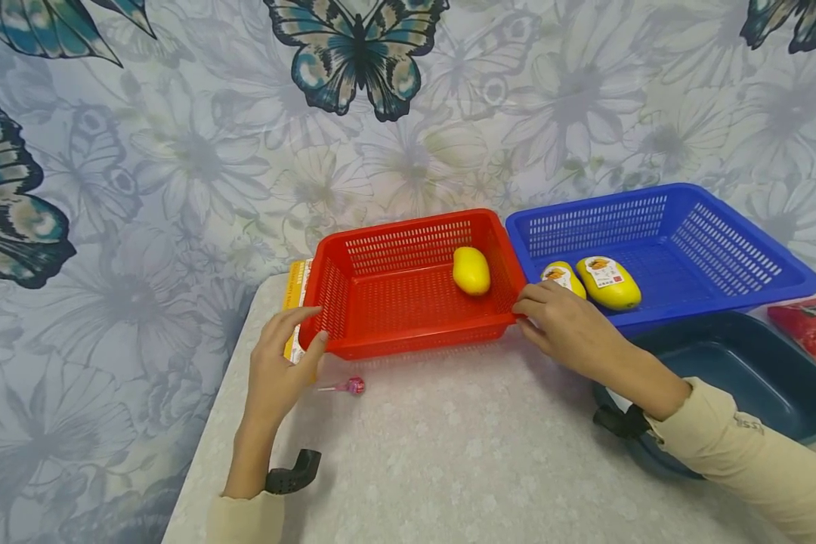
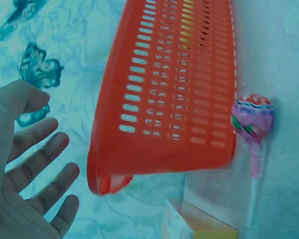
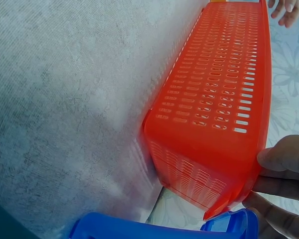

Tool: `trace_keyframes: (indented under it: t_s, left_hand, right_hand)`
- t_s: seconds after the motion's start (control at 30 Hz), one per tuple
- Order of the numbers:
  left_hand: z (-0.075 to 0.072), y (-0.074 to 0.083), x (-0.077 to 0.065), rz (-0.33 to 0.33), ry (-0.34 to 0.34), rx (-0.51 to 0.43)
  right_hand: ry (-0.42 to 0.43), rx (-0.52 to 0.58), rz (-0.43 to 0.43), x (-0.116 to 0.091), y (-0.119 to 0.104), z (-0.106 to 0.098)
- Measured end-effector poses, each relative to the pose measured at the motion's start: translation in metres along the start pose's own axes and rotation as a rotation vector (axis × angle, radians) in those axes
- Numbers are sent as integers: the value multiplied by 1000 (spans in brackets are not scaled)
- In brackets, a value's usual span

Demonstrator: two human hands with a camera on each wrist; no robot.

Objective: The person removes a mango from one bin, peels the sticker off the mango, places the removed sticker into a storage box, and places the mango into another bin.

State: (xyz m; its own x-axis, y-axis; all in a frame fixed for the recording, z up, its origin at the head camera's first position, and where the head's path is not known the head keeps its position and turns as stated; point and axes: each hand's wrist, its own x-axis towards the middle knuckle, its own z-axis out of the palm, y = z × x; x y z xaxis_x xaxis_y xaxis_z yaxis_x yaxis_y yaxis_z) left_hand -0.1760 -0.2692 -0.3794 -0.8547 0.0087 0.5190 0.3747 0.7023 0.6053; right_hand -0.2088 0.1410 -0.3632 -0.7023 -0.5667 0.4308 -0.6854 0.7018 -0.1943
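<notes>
Red basket: the basket (image 1: 415, 341) was set near the back of the table (image 1: 435, 453), with its long side turned to the person; one yellow fruit (image 1: 471, 270) was held inside, in the right half, and no sticker was seen on it from above.
Right hand: the front right corner of the red basket's rim was pinched by the right hand (image 1: 571, 325), with the thumb laid on one side of the rim and the fingers on the other.
Left hand: the left hand (image 1: 282, 370) was held at the basket's left end with its fingers spread and parted; in the left wrist view the rim was left untouched by them.
Blue basket: the blue basket (image 1: 680, 264) was placed just to the right of the red one; whether the rims were touching could not be told. Two stickered fruits (image 1: 610, 283) were contained at its left end, side by side, the left one partly hidden by the right hand.
Basin: the dark basin (image 1: 714, 355) was placed in front of the blue basket and was partly covered by the right forearm.
Lollipop: the wrapped lollipop (image 1: 356, 386) was laid on the table before the red basket's left end.
Box: the yellow-edged box (image 1: 295, 291) was partly hidden by that end.
Packet: the red packet (image 1: 812, 329) was seen at the far right, beside the basin.
</notes>
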Motion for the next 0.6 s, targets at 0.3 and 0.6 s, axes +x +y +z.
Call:
trace_keyframes:
  t_s: [0.3,0.6]
  left_hand:
    - [-1,-11,-13,-57,48,-27]
    - [1,-22,-19,-120,66,-42]
  right_hand:
    - [38,12,-21,-2,1,2]
    - [49,14,-34,0,1,4]
